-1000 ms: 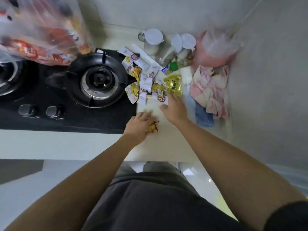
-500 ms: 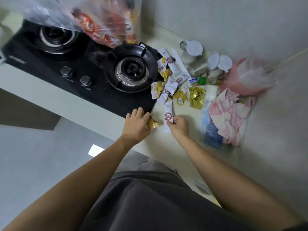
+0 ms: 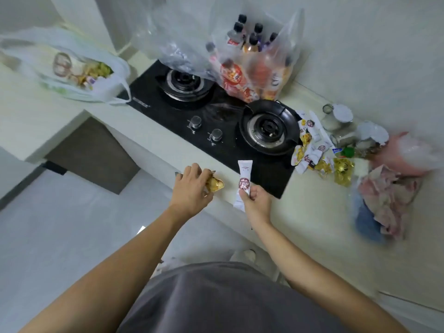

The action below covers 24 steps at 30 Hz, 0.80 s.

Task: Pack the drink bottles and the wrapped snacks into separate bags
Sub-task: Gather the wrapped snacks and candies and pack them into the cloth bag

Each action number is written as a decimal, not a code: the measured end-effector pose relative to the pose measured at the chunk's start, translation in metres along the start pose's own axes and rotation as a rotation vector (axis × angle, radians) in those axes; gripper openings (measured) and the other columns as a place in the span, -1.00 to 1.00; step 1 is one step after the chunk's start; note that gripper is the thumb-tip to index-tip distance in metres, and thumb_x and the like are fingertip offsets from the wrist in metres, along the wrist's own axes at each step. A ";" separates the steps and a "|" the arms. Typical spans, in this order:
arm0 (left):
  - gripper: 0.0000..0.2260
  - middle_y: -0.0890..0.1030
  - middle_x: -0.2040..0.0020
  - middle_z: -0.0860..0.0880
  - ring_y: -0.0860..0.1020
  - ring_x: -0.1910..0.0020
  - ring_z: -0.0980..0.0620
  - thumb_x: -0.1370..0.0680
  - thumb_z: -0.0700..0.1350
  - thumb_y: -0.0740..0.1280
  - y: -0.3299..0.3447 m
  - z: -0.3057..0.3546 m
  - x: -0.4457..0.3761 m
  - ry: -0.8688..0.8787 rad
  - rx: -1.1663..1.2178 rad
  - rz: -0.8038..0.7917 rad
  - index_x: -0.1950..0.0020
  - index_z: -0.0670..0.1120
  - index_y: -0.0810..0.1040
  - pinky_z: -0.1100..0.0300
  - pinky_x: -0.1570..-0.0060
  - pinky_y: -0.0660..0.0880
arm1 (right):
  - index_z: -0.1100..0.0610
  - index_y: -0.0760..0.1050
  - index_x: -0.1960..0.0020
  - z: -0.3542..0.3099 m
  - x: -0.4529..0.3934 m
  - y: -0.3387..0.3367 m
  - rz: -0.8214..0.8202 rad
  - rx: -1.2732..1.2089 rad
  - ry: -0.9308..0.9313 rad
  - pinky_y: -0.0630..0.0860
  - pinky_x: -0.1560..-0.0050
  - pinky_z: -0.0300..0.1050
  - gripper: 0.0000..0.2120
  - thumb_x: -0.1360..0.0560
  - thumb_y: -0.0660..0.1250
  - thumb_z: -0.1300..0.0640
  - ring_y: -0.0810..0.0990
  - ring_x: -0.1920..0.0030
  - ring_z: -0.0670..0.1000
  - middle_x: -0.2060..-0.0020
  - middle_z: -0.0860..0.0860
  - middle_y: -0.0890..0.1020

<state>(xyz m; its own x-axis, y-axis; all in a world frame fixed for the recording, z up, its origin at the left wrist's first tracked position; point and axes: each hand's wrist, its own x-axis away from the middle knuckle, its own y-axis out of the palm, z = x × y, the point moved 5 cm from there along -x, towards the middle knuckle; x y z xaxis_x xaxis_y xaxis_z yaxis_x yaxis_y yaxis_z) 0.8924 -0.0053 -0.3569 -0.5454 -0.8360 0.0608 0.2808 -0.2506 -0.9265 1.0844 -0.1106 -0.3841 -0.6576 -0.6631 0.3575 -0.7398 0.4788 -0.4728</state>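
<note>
My left hand (image 3: 192,188) is closed around a gold-wrapped snack (image 3: 215,185) above the counter's front edge. My right hand (image 3: 255,204) pinches a long white snack packet (image 3: 243,181) with a red round logo, held upright. A pile of wrapped snacks (image 3: 312,150) in white and gold lies on the counter right of the stove. A clear bag of drink bottles (image 3: 249,61) with dark caps stands at the back of the stove. A white plastic bag (image 3: 72,68) holding several snacks lies open on the counter at far left.
A black two-burner gas stove (image 3: 216,121) fills the middle of the counter. Glass jars with white lids (image 3: 341,121) stand by the wall at right. A pink bag (image 3: 406,152) and crumpled pink cloth (image 3: 386,195) lie at far right. The floor is below left.
My right hand picked the white packet from the pile and lifted it. Both hands moved left along the counter, and my view swung left to reveal both bags.
</note>
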 end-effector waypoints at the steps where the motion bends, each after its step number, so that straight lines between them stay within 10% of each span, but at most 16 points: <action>1: -0.53 0.39 -0.09 0.01 0.40 -0.05 -0.05 -0.43 0.12 0.44 -0.015 -0.024 0.009 -0.024 0.020 0.008 -0.29 0.07 0.44 0.04 0.01 0.37 | 0.20 0.57 0.12 -0.013 0.011 0.026 -0.019 -0.003 -0.016 0.50 0.23 -0.15 -0.89 -0.50 0.49 0.22 0.62 0.23 0.05 0.23 0.13 0.68; 15: -0.53 0.46 -0.09 0.01 0.45 -0.06 -0.05 -0.44 0.21 0.44 -0.202 -0.343 0.111 -0.427 0.050 0.263 -0.25 0.02 0.51 0.08 0.11 0.39 | 0.20 0.59 0.03 -0.221 0.106 0.372 -0.489 0.019 -0.249 0.49 0.26 -0.31 -0.92 -0.55 0.47 0.21 0.64 0.17 0.01 0.17 0.07 0.67; 24: -0.52 0.45 -0.12 0.00 0.45 -0.11 -0.05 -0.47 0.24 0.42 -0.242 -0.473 0.042 -0.450 0.007 0.249 -0.31 0.05 0.48 0.02 -0.03 0.43 | 0.16 0.58 0.06 -0.310 0.048 0.501 -0.459 -0.065 -0.182 0.45 0.36 -0.41 -0.93 -0.59 0.43 0.20 0.61 0.20 -0.08 0.20 -0.04 0.63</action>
<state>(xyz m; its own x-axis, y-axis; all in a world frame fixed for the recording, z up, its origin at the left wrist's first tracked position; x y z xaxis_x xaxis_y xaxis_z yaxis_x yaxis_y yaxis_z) 0.4282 0.2506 -0.3058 -0.0675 -0.9977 -0.0060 0.3647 -0.0190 -0.9309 0.6380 0.2751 -0.3541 -0.2312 -0.9008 0.3677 -0.9582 0.1454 -0.2463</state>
